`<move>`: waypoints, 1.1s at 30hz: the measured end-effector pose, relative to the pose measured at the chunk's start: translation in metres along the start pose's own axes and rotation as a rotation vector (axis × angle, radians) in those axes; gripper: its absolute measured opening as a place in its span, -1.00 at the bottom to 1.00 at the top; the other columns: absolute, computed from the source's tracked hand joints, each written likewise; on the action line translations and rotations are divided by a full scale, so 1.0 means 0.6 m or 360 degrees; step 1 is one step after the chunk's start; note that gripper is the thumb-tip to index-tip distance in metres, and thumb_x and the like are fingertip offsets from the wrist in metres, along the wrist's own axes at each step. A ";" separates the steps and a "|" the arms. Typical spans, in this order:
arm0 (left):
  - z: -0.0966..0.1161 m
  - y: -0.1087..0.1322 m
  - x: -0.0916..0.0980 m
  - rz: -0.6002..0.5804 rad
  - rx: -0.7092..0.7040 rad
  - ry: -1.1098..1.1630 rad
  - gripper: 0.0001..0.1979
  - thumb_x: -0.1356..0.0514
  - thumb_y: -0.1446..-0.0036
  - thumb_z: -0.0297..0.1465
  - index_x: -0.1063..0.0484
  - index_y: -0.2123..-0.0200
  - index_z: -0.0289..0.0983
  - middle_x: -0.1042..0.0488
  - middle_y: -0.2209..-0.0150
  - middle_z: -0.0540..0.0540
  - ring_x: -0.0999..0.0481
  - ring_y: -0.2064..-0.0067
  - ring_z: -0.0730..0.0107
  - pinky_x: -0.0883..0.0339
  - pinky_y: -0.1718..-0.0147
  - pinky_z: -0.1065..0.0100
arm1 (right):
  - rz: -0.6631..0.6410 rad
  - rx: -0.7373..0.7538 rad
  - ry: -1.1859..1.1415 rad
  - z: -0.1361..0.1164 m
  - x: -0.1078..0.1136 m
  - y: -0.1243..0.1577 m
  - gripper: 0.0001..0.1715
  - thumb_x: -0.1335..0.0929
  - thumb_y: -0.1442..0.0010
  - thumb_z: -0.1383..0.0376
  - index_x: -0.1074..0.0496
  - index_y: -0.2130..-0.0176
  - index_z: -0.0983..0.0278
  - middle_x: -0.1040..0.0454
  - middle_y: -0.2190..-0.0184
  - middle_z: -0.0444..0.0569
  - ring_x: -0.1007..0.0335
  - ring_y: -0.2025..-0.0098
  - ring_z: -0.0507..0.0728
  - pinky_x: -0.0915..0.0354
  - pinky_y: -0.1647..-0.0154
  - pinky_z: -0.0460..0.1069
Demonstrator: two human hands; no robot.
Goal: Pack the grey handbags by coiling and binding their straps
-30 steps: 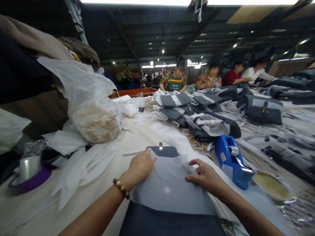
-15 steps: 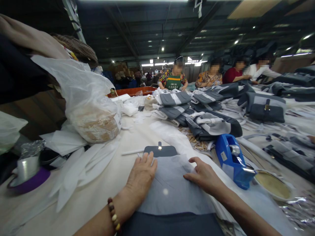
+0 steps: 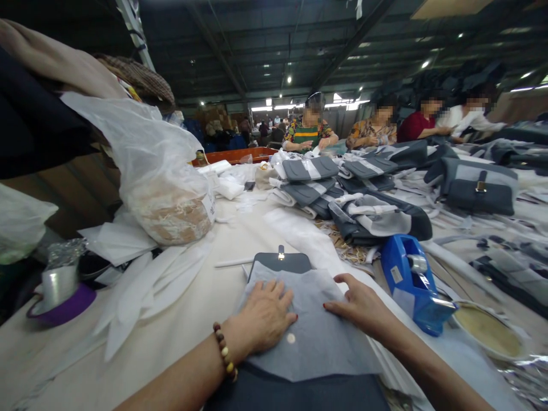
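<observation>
A thin, whitish sheet of tissue paper (image 3: 317, 342) lies over a dark blue-grey bag (image 3: 295, 394). The bag's rounded flap end, with a small strap and gold-coloured clasp (image 3: 281, 255), sticks out beyond the sheet's far edge. My left hand (image 3: 268, 317) rests flat on the paper, fingers spread, a bead bracelet on the wrist. At the sheet's right edge is my right hand (image 3: 363, 305), its thumb and forefinger apart; its other fingers are partly hidden. A pale round spot shows on the paper, just right of my left hand.
To the right stand a blue tape dispenser (image 3: 413, 285) and a round tub (image 3: 488, 328). Wrapped bags (image 3: 310, 168) are heaped beyond. A plastic-wrapped bundle (image 3: 171, 211), loose white sheets (image 3: 145, 291) and a purple tape holder (image 3: 64, 305) lie left. Several people work across the table.
My left hand has slid nearer and rightward, from the flap end onto the middle of the tissue paper. My right hand stays at the paper's edge. The view has shifted slightly.
</observation>
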State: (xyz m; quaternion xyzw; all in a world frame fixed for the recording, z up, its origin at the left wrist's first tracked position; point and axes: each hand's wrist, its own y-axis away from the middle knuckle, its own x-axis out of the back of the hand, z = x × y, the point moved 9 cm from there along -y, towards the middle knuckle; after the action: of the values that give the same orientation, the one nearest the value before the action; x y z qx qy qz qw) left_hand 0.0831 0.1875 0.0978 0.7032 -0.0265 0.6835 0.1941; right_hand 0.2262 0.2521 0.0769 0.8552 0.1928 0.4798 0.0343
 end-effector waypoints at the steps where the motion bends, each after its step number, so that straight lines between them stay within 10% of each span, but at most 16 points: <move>1: -0.002 0.002 -0.012 -0.0024 0.0006 0.0057 -0.50 0.11 -0.26 -0.20 -0.19 -0.15 -0.35 -0.29 -0.12 -0.35 -0.25 -0.14 -0.06 -0.11 -0.05 -0.06 | -0.0008 -0.0012 0.0003 0.005 -0.003 0.002 -0.39 -0.35 -0.06 0.15 -0.23 -0.03 0.40 -0.41 0.48 -0.04 -0.37 0.35 0.19 -0.16 0.38 -0.03; 5: -0.015 0.010 -0.038 -0.0115 0.0137 0.0138 -0.40 0.16 -0.25 -0.11 -0.05 -0.23 -0.33 -0.15 -0.21 -0.38 -0.11 -0.23 -0.11 0.04 -0.12 -0.13 | 0.0151 -0.0009 0.0225 -0.002 0.012 0.017 -0.28 -0.34 -0.08 0.14 -0.16 -0.13 0.43 -0.45 0.24 0.16 -0.38 0.18 0.31 -0.24 0.18 0.11; 8: -0.015 0.012 -0.035 -0.0127 0.0133 0.0147 -0.38 0.14 -0.23 -0.08 -0.03 -0.24 -0.32 -0.15 -0.21 -0.40 -0.11 -0.22 -0.13 0.03 -0.12 -0.13 | 0.0359 0.0552 0.0525 -0.086 0.022 0.035 -0.36 -0.36 -0.03 0.38 -0.24 -0.12 0.35 -0.27 -0.09 0.22 -0.19 -0.11 0.34 -0.11 -0.09 0.17; 12: -0.021 0.010 -0.033 -0.0092 0.0095 0.0183 -0.38 0.11 -0.21 -0.07 -0.11 -0.21 -0.33 -0.23 -0.16 -0.38 -0.21 -0.16 -0.13 -0.06 -0.07 -0.11 | -0.0143 0.1138 0.0563 -0.157 -0.052 0.042 -0.57 -0.29 -0.17 0.33 -0.33 -0.06 0.30 -0.27 -0.14 0.12 -0.08 -0.21 0.27 0.07 -0.23 0.17; 20: -0.054 0.002 -0.035 -0.0199 0.0074 0.0400 -0.31 -0.11 -0.03 0.00 -0.25 -0.11 -0.34 -0.32 -0.06 -0.31 -0.25 -0.08 -0.07 -0.10 -0.05 -0.02 | -0.0436 0.0814 0.0421 -0.105 -0.096 0.010 -0.35 -0.16 -0.25 0.01 -0.25 -0.14 0.39 -0.33 -0.06 0.23 -0.23 -0.08 0.33 -0.08 -0.10 0.20; 33: -0.091 -0.038 -0.051 -0.0450 0.0042 0.0524 -0.18 -0.37 0.47 0.06 -0.35 0.14 -0.30 -0.38 0.19 -0.15 -0.40 0.19 0.13 -0.29 0.27 0.29 | -0.0817 0.0585 0.0168 -0.095 -0.100 -0.056 -0.32 -0.46 0.17 -0.07 -0.40 0.14 0.26 -0.47 0.23 0.01 -0.35 0.21 0.24 -0.16 0.31 -0.02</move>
State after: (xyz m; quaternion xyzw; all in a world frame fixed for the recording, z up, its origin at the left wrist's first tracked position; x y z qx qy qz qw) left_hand 0.0361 0.2187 0.0623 0.5813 0.1133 0.7553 0.2806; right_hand 0.1408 0.2542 0.0507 0.7445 0.4871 0.4564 -0.0109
